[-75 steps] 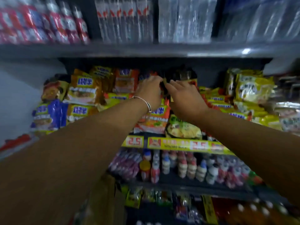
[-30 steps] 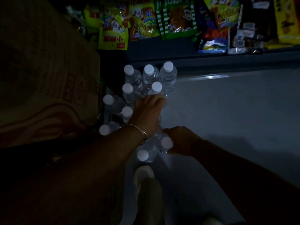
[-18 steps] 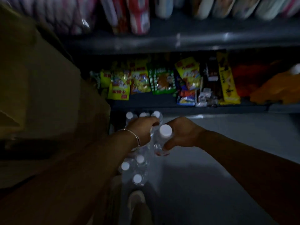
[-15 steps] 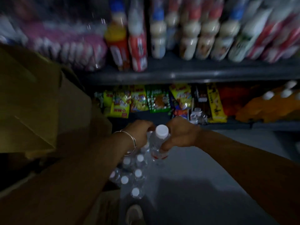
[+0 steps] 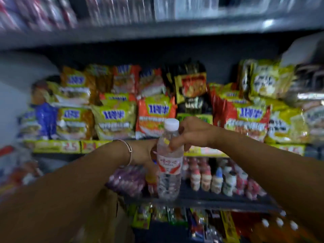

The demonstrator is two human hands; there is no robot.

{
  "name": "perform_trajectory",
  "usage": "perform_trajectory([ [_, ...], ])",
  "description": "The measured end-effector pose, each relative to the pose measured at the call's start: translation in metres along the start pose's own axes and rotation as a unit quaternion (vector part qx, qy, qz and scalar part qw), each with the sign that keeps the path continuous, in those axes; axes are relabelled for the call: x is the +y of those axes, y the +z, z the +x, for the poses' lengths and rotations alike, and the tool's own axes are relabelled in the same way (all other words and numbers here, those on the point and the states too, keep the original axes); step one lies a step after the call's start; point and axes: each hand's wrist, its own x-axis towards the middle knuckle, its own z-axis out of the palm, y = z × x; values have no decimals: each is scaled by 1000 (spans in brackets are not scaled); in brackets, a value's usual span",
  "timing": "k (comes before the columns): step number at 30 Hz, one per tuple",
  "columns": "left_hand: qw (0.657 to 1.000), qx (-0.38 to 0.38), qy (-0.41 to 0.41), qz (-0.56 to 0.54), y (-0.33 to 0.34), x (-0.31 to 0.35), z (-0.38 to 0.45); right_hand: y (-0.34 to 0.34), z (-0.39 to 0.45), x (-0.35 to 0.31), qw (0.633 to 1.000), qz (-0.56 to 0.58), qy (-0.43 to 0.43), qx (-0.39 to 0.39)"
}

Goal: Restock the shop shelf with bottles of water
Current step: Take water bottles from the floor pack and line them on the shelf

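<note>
Dim shop aisle: grey metal shelving rises in tiers, packed with bright noodle packets above yellow price strips, small drink bottles on the tier below, and a pale wall at left. Motion blur softens the upper shelf.

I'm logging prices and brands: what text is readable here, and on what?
"2.5": yellow price strip under the noodle packets.
Water bottle label: red print, too blurred to read.
Noodle packets: blue lettering, blurred, unreadable.
Small drink bottles: too small to read.
</note>
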Motion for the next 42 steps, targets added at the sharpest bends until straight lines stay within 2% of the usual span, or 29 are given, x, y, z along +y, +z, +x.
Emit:
perform_trajectory([
  [5,992,72,49,-89,-91,71,-48,-73,16,-105,994,38,-60,77],
  [14,961,223,106,-126,-252,131,-120,-152,76,-252,971,97,-170,140],
  [17,951,264,131,-96,-300,137,-130,-166,104,-281,966,108,-187,143],
  [21,940,284,156,-108,-351,132,-128,-173,139,-303,973,125,-174,91],
  [24,933,287,175,-125,-381,123,-120,-180,170,-318,967,135,-175,123],
  [28,912,332,182,-156,-416,102,-104,-185,216,-334,959,152,-172,169],
  [30,907,354,162,-158,-426,86,-95,-182,241,-336,954,165,-167,184],
  [35,910,409,15,-70,-443,36,-55,-169,313,-329,950,178,-139,216],
  [42,913,405,-49,6,-470,7,-9,-168,379,-330,951,178,-120,224],
])
